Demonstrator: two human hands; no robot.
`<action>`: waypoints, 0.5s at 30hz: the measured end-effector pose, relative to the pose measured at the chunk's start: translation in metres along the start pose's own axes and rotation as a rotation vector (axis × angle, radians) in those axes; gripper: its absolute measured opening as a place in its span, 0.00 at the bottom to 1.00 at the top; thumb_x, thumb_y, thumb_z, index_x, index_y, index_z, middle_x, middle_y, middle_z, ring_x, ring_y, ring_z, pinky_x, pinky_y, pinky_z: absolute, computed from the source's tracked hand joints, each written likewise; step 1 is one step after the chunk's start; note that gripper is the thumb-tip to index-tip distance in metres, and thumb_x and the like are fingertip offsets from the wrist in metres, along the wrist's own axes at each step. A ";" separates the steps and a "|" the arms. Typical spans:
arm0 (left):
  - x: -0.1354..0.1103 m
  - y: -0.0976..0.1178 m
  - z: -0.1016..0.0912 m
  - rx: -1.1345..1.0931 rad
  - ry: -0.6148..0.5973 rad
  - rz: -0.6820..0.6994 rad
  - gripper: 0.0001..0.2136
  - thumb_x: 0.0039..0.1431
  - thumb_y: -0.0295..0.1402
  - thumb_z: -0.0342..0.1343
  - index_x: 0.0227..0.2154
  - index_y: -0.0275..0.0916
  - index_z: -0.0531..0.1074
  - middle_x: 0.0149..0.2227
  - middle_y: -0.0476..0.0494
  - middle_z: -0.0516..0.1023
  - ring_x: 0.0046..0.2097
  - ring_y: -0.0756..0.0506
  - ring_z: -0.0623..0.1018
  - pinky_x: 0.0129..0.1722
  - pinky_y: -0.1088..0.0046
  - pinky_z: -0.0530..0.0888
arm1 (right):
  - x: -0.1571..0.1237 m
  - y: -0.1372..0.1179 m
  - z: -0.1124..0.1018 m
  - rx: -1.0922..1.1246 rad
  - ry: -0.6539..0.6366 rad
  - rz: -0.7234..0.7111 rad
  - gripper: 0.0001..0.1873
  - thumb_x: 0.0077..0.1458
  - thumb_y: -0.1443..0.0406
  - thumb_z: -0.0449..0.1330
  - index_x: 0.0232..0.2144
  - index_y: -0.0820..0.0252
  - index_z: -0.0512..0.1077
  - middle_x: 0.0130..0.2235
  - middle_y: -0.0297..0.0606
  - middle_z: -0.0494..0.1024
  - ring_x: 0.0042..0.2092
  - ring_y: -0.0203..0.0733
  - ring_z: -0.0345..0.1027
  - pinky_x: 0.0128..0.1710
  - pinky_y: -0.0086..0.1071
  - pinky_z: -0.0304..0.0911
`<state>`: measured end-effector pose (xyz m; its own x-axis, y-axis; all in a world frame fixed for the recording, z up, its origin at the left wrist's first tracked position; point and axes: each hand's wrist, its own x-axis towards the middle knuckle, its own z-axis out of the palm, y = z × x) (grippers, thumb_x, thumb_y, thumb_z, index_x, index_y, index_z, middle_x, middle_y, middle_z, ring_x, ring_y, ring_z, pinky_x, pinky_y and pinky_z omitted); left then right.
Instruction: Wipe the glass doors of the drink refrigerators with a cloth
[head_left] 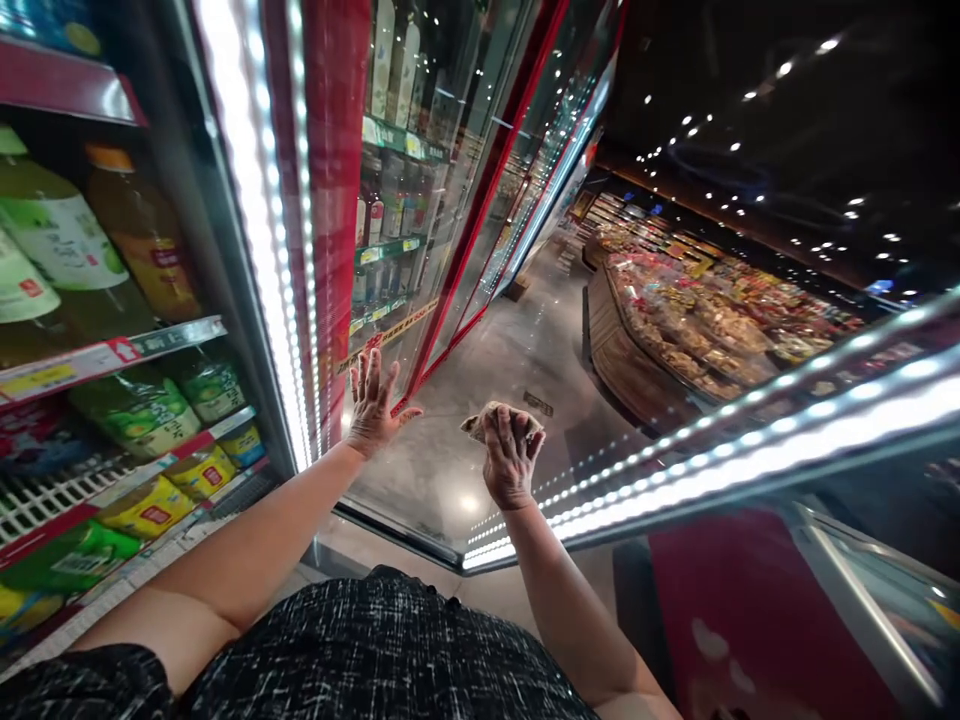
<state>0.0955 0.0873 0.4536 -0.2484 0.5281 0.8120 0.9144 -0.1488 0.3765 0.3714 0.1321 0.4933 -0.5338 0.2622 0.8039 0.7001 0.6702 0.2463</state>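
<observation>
My right hand is wrapped over a crumpled beige-grey cloth, which appears to lie against a glass door. On the left, my left hand is spread with its fingers apart and nothing in it. It looks laid on the same pane, near the door's red-edged side, though exact contact is hard to tell. Through the glass I see the store floor beyond. Bright LED strips run along the door's edges.
An open cooler on the left holds green tea bottles and yellow packs on shelves with price rails. Another glass-fronted drinks cabinet stands ahead. A curved produce display is beyond; a red-sided chest unit stands at lower right.
</observation>
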 end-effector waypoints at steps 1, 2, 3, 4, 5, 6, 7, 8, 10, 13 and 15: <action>0.000 0.001 0.000 -0.003 0.000 -0.015 0.56 0.54 0.49 0.68 0.74 0.51 0.34 0.76 0.32 0.35 0.75 0.30 0.37 0.71 0.40 0.46 | 0.005 0.003 -0.001 0.003 0.008 0.016 0.39 0.59 0.77 0.51 0.71 0.53 0.57 0.70 0.43 0.62 0.76 0.45 0.34 0.74 0.52 0.22; 0.000 0.001 0.000 -0.003 0.000 -0.025 0.57 0.54 0.50 0.67 0.74 0.50 0.32 0.76 0.31 0.36 0.75 0.30 0.37 0.71 0.40 0.46 | 0.008 0.006 -0.001 0.005 0.026 0.036 0.39 0.59 0.77 0.51 0.71 0.53 0.58 0.71 0.43 0.61 0.76 0.46 0.34 0.73 0.54 0.21; 0.000 0.002 0.000 -0.001 0.001 -0.031 0.57 0.54 0.51 0.67 0.74 0.49 0.32 0.76 0.31 0.36 0.75 0.31 0.38 0.71 0.41 0.47 | 0.010 0.007 0.000 0.006 0.046 0.051 0.39 0.58 0.77 0.51 0.70 0.53 0.59 0.71 0.43 0.60 0.76 0.46 0.33 0.73 0.55 0.21; 0.001 0.003 -0.001 0.005 -0.001 -0.034 0.56 0.54 0.51 0.67 0.74 0.49 0.32 0.76 0.32 0.37 0.75 0.31 0.38 0.72 0.42 0.48 | 0.010 0.006 0.001 0.010 0.060 0.054 0.39 0.58 0.77 0.51 0.70 0.53 0.60 0.71 0.43 0.60 0.76 0.47 0.32 0.73 0.55 0.21; 0.001 0.004 -0.003 0.015 -0.006 -0.041 0.56 0.54 0.51 0.66 0.74 0.49 0.33 0.76 0.32 0.38 0.76 0.31 0.39 0.72 0.42 0.48 | 0.006 0.003 0.003 0.018 0.059 0.042 0.39 0.58 0.77 0.50 0.70 0.54 0.61 0.71 0.42 0.60 0.76 0.46 0.31 0.73 0.54 0.20; 0.002 0.005 -0.005 0.027 -0.019 -0.052 0.55 0.55 0.51 0.66 0.74 0.49 0.34 0.76 0.32 0.39 0.76 0.32 0.40 0.72 0.43 0.49 | 0.000 -0.002 0.005 0.029 0.041 0.017 0.39 0.57 0.78 0.50 0.69 0.54 0.62 0.71 0.42 0.61 0.76 0.44 0.30 0.74 0.53 0.21; 0.002 0.005 -0.008 0.038 -0.039 -0.068 0.54 0.55 0.51 0.66 0.74 0.48 0.36 0.76 0.32 0.41 0.76 0.32 0.41 0.72 0.44 0.50 | -0.007 -0.007 0.007 0.042 0.007 -0.014 0.38 0.57 0.78 0.50 0.68 0.54 0.63 0.70 0.41 0.63 0.76 0.43 0.29 0.74 0.51 0.21; 0.002 0.005 -0.010 0.048 -0.066 -0.084 0.53 0.55 0.50 0.66 0.74 0.48 0.37 0.75 0.32 0.43 0.76 0.32 0.43 0.72 0.44 0.51 | -0.013 -0.012 0.008 0.055 -0.033 -0.040 0.38 0.56 0.78 0.50 0.67 0.55 0.65 0.69 0.41 0.65 0.76 0.41 0.29 0.74 0.49 0.22; 0.003 0.004 -0.017 0.066 -0.133 -0.106 0.50 0.56 0.47 0.66 0.74 0.48 0.42 0.75 0.33 0.48 0.75 0.33 0.46 0.71 0.46 0.52 | -0.021 -0.021 0.010 0.068 -0.102 -0.061 0.37 0.56 0.78 0.49 0.67 0.55 0.66 0.67 0.40 0.68 0.76 0.39 0.29 0.74 0.48 0.22; 0.003 0.000 -0.028 0.100 -0.214 -0.107 0.46 0.56 0.43 0.67 0.73 0.48 0.50 0.74 0.33 0.51 0.75 0.32 0.49 0.71 0.46 0.52 | -0.006 -0.022 0.010 0.057 -0.082 0.006 0.40 0.55 0.78 0.49 0.68 0.53 0.63 0.67 0.41 0.68 0.76 0.42 0.33 0.73 0.52 0.20; 0.004 -0.005 -0.034 0.127 -0.218 -0.144 0.46 0.53 0.42 0.69 0.72 0.47 0.53 0.74 0.31 0.49 0.75 0.30 0.48 0.70 0.42 0.49 | 0.012 -0.021 0.012 0.056 -0.032 0.062 0.41 0.55 0.78 0.49 0.69 0.51 0.62 0.69 0.42 0.65 0.76 0.46 0.36 0.73 0.57 0.22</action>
<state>0.0790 0.0615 0.4699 -0.3163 0.7058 0.6338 0.9109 0.0393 0.4108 0.3446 0.1292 0.4914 -0.5059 0.3253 0.7989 0.7049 0.6897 0.1655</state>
